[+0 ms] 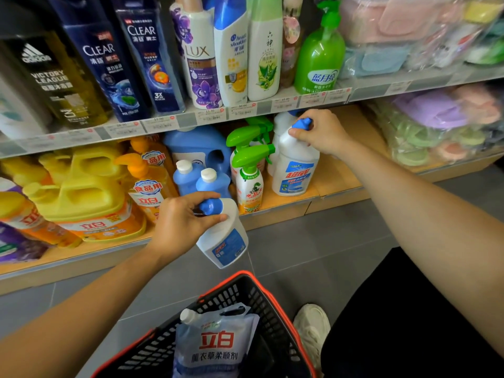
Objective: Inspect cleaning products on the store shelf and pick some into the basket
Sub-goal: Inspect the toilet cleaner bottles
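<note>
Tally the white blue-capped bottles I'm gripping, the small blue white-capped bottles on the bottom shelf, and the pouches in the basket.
White bottles with blue caps, gripped: 2
Small blue bottles with white caps: 2
Refill pouches in the basket: 1
Total: 5

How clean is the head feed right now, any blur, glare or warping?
Head view: even light, no hard shadows; wide-angle lens bows the shelf rail; price tags smeared and unreadable; wrapped goods at right are soft with mild glare; the held bottle in the left hand and the shelf bottle gripped by the right hand are fairly sharp.
</note>
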